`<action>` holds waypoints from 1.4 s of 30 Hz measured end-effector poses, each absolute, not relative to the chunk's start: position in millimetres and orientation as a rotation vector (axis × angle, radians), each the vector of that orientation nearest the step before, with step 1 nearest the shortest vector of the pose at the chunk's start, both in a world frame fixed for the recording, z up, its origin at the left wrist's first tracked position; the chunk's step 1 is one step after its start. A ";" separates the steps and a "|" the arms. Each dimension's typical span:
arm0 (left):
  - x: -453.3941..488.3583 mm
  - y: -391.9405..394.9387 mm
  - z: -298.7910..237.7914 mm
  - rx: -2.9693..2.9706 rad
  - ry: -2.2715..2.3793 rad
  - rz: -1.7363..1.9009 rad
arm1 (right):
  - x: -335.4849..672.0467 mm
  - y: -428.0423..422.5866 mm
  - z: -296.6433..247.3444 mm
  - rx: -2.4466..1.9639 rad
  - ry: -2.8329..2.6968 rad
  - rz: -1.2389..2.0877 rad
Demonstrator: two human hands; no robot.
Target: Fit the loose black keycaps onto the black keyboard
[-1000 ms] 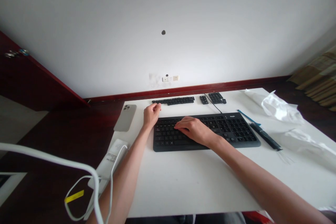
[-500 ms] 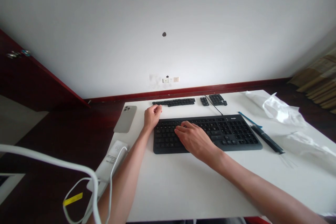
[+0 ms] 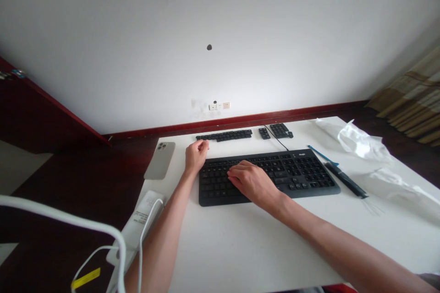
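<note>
A black keyboard (image 3: 220, 200) lies on the white table, with keys seated at its left and bare key sockets toward its right. My right hand (image 3: 252, 182) rests over its middle, fingers pressed together on the keys; whatever the fingertips hold is hidden. Beside the keyboard's back left corner is my left hand (image 3: 195, 156), its fingers curled closed; what is in them, if anything, I cannot make out. Just beyond it, a row of loose black keycaps (image 3: 233, 135) runs along the table's far edge. More keycaps (image 3: 280, 131) stand grouped farther right.
At the left of the table (image 3: 213, 247) lie a phone (image 3: 160, 161) and a white power bank-like block (image 3: 146, 210) with a white cable (image 3: 120, 238). On the right are a blue stick tool (image 3: 323, 155), a black brush-like item (image 3: 347, 181) and crumpled clear plastic (image 3: 360, 139).
My right hand's fingers have drawn closer together and lower over the keys. My left hand stays curled in nearly the same place. The whole view has shifted slightly.
</note>
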State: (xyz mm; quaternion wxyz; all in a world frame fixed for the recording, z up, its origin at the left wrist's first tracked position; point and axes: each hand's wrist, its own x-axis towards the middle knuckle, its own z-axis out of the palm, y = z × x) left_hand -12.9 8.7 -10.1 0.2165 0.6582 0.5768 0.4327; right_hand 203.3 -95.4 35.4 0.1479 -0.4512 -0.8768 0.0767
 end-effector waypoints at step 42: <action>-10.7 7.5 -6.5 1.819 1.625 1.178 | 212.5 -77.2 24.3 -1.196 -2.234 0.531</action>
